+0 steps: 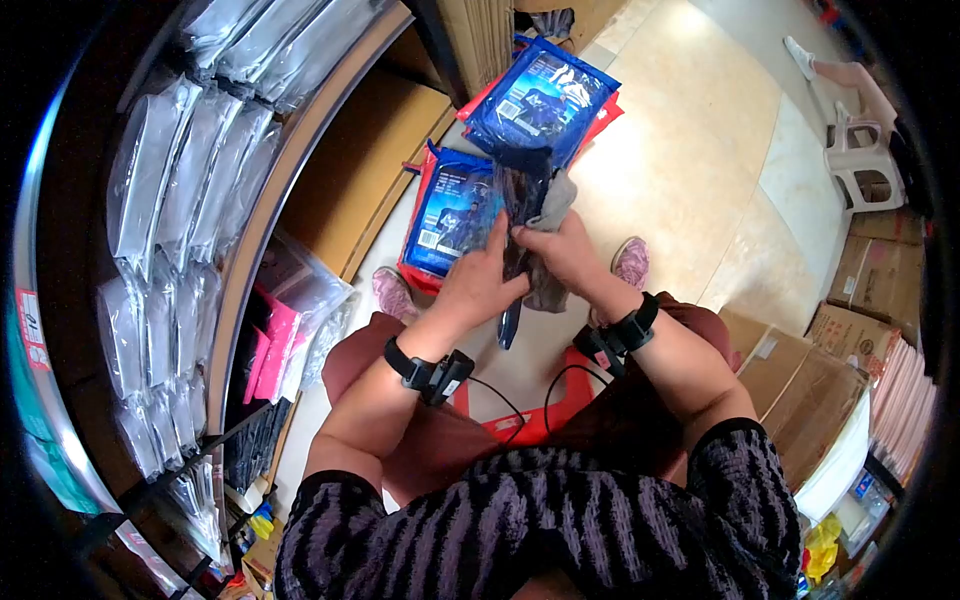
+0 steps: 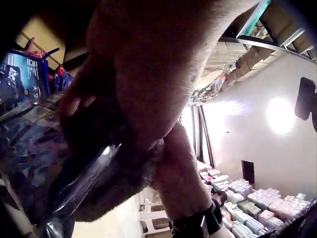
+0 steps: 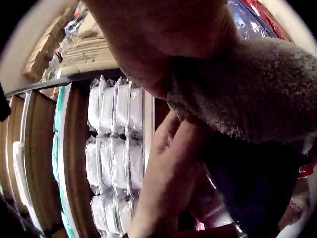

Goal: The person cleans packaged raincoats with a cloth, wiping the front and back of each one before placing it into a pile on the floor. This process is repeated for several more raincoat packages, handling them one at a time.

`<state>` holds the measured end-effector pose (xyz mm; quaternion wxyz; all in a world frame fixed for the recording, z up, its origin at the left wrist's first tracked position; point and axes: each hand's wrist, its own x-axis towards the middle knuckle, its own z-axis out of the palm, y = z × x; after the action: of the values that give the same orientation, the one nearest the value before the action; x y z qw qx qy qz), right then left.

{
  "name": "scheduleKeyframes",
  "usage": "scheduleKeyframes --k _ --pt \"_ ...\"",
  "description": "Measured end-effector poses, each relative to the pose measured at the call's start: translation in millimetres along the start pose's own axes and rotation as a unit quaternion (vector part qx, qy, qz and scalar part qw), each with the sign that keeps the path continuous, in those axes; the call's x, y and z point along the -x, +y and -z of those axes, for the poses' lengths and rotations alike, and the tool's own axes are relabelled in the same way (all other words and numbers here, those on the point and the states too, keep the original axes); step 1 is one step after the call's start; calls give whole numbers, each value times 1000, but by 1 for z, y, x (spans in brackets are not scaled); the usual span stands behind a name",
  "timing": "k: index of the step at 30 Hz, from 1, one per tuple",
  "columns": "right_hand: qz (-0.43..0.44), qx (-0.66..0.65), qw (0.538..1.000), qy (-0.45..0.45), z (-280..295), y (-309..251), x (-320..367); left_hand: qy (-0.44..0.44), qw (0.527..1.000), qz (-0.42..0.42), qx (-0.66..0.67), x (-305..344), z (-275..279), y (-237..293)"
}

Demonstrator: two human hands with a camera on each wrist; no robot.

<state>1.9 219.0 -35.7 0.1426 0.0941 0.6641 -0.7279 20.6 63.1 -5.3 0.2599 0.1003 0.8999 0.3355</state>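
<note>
My left hand [image 1: 478, 285] grips a dark, shiny plastic-wrapped packet [image 1: 522, 172] held upright between my knees. In the left wrist view the plastic [image 2: 91, 173] catches the light below the fingers. Right beside it, my right hand [image 1: 568, 256] holds a grey fuzzy cloth [image 1: 553, 205], its thumb pressed near the left fingers. The cloth's nap [image 3: 267, 89] shows plainly in the right wrist view, hanging over the dark packet. Just beyond the hands lie blue printed packs [image 1: 450, 215], stacked on red ones.
More blue packs [image 1: 545, 95] lie farther out on the floor. Shelves of clear-wrapped white packets [image 1: 160, 190] stand at left, with pink packages [image 1: 280, 345] below. Cardboard boxes [image 1: 790, 385] are at right, and a white plastic stool [image 1: 865, 165] stands farther back.
</note>
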Motion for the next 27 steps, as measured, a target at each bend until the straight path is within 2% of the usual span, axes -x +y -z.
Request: scheduleKeyframes --k 2,3,5,9,10,11,13,14,17,18,21,22,23,27 --pt "-18 24 999 32 18 2 -14 -20 995 -22 92 -1 7 -5" --pt "-10 -37 999 26 28 -1 -21 1 991 -38 132 -4 6 -13" --pt "-48 -116 990 69 34 -22 -21 45 974 -66 211 -11 -2 -36" --pt "-25 -188 976 110 49 -37 -23 63 954 135 260 -16 -1 -66" --pt "-23 -206 972 113 51 -40 -23 -21 916 180 359 -15 3 -68" --pt "-21 -226 967 118 53 -42 -23 -69 868 180 458 -13 2 -68" --pt "-29 -249 962 106 57 -41 -24 -163 736 173 634 -6 -4 -71" --pt "-33 -260 960 101 59 -39 -25 -175 697 153 678 -7 -12 -74" --pt "-49 -242 965 88 61 -20 -27 -75 630 159 757 -14 -26 -55" --pt "-31 -231 969 83 57 -21 -23 -33 600 162 782 -17 -33 -50" --pt "-59 -189 977 77 58 -14 -22 73 576 123 805 -38 -55 -50" --pt "-80 -161 981 73 63 -15 -23 50 556 140 818 -43 -52 -53" --pt "-71 -168 980 76 66 -11 -25 62 561 111 818 -50 -55 -58" --pt "-37 -191 974 115 73 -16 -30 44 573 81 815 -89 -36 -52"
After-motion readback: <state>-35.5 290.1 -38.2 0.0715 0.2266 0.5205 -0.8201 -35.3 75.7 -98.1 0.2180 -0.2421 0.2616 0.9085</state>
